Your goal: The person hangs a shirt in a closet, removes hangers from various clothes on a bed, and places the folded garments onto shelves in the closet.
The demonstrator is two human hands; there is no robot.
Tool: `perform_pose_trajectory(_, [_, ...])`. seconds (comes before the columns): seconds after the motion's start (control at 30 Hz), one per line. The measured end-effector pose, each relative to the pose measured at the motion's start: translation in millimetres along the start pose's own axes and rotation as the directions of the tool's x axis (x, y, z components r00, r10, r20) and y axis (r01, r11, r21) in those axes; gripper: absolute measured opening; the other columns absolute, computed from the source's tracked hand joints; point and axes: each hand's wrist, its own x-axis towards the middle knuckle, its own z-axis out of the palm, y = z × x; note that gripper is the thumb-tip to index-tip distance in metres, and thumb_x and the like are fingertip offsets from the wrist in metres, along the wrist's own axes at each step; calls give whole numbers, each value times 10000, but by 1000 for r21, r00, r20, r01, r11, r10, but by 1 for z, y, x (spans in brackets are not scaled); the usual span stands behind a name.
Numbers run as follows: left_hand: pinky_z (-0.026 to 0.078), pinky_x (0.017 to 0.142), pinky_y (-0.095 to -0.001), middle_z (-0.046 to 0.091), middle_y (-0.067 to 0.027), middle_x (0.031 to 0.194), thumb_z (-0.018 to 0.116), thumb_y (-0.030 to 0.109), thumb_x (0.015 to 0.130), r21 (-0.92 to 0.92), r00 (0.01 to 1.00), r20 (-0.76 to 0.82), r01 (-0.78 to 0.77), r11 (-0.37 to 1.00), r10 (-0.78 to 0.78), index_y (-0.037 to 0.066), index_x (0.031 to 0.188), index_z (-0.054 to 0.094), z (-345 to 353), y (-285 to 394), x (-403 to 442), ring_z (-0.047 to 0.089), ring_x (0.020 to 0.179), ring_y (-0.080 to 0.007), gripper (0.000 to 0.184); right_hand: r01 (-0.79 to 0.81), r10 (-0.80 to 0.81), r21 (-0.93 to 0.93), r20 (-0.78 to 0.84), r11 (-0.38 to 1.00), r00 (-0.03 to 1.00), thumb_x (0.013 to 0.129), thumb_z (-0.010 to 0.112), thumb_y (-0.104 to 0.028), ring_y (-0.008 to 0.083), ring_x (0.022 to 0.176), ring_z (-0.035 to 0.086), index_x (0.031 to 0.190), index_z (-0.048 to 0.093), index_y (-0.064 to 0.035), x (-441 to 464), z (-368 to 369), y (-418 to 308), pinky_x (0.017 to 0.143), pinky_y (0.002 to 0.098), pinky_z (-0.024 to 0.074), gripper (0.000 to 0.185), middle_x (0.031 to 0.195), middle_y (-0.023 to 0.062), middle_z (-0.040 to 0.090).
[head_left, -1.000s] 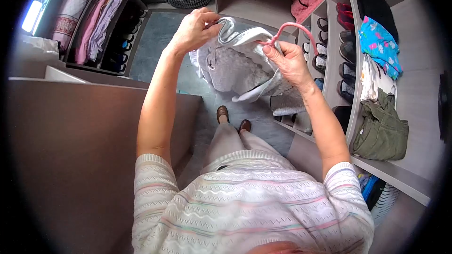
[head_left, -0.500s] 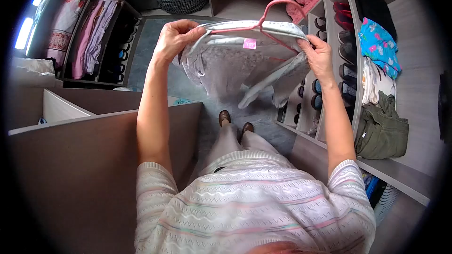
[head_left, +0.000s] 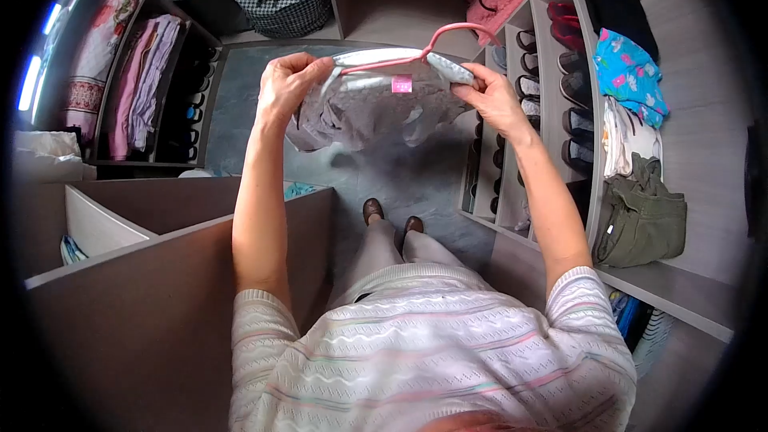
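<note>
A light grey, patterned top hangs between my hands, its pale neckline stretched along the upper edge. Inside it sits a pink hanger, the hook rising at the right and bending over. A small pink label shows at the inner neckline. My left hand is closed, pinching the top's left shoulder by the hanger's end. At the other shoulder my right hand pinches the fabric between thumb and fingers; the hanger's right arm is mostly hidden by cloth. The lower part of the top is blurred.
Shoe shelves run along the right, beside a shelf with blue patterned cloth and folded olive trousers. On the left stand folded clothes and a wooden partition. A checked bag sits at the back.
Both hands have moved slightly left with the top and hanger. The right hand has come closer to the left, and the hanging cloth looks more bunched. The view has shifted a little.
</note>
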Motion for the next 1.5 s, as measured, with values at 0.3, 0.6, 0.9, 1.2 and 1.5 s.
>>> perform_pose_trajectory(0.3, [413,621,-218,616,-9,667,657,294,724,-44,997,-70,20,999,-23,60,805,683,9,-9,2,529,639,-72,250,59,-65,215,23,975,998,840,586,-180,64,731,501,930,590,-46,4,-3,-12,680,195,393,162,803,-18,561])
perform_pose_trajectory(0.6, [440,701,-238,650,-29,749,659,285,734,-125,998,-46,23,992,-29,70,883,683,9,-20,2,576,724,-95,263,-193,136,563,143,804,980,830,597,-220,54,618,517,819,596,-73,12,-14,-22,581,204,409,147,727,-35,577])
perform_pose_trajectory(0.9, [444,678,-275,645,-64,732,648,328,707,132,990,10,135,982,-138,64,837,686,14,-33,8,586,702,-140,297,15,-186,-780,-131,626,974,729,667,-280,206,787,567,893,587,-68,8,5,-4,704,312,439,279,841,56,612])
perform_pose_trajectory(1.2, [453,674,-301,645,-77,740,632,393,697,308,990,61,102,946,-127,111,847,689,24,-24,21,606,699,-181,324,84,-192,-357,-279,930,941,881,467,-321,319,683,598,812,624,-6,40,76,-10,622,374,454,359,708,160,612])
perform_pose_trajectory(1.5, [452,645,-336,602,-85,740,608,167,742,379,948,-173,-187,906,268,58,791,673,61,-35,51,553,649,-231,136,182,-295,-484,-167,856,941,851,504,-338,276,725,588,716,608,-45,85,75,6,635,384,439,339,637,117,590])
